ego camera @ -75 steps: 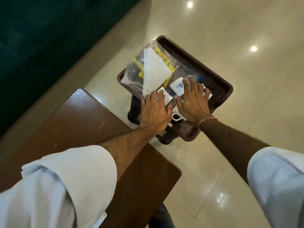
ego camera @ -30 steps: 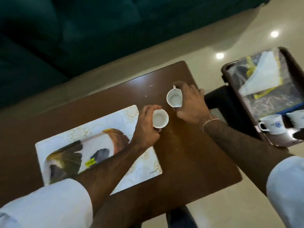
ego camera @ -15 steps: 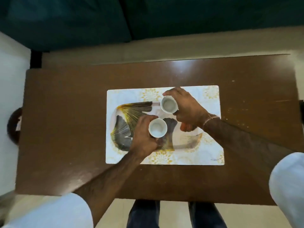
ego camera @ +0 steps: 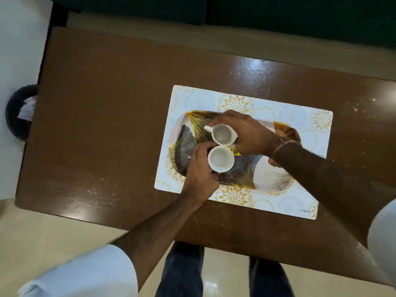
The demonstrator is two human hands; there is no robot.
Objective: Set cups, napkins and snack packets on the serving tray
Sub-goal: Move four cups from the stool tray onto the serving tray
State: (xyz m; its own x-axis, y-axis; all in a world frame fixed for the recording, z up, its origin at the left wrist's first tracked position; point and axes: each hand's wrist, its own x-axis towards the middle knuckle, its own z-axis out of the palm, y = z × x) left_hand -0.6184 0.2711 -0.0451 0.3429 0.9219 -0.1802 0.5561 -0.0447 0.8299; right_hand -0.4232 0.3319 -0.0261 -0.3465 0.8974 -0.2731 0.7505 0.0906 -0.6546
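An oval serving tray [ego camera: 276,179] with a gold and dark leaf pattern lies on a white placemat [ego camera: 319,159] with gold flowers. My left hand [ego camera: 200,174] grips a small white cup [ego camera: 220,159] over the tray's left half. Just beyond it, my right hand [ego camera: 249,133] holds a second white cup [ego camera: 223,134], its handle pointing left. The two cups almost touch. Whether they rest on the tray or hover just above it I cannot tell. A yellow sticker [ego camera: 235,151] shows on the tray between my hands. No napkins or snack packets are in view.
The placemat sits on a brown wooden table [ego camera: 102,125]. A dark round bin [ego camera: 18,112] with paper in it stands on the floor at the table's left end. A dark green sofa [ego camera: 278,16] runs along the far side. My legs [ego camera: 182,273] are at the near edge.
I carried both cups from the brown tray at the right across the table and brought them down over the patterned tray. Since half a second ago they sit closer together.
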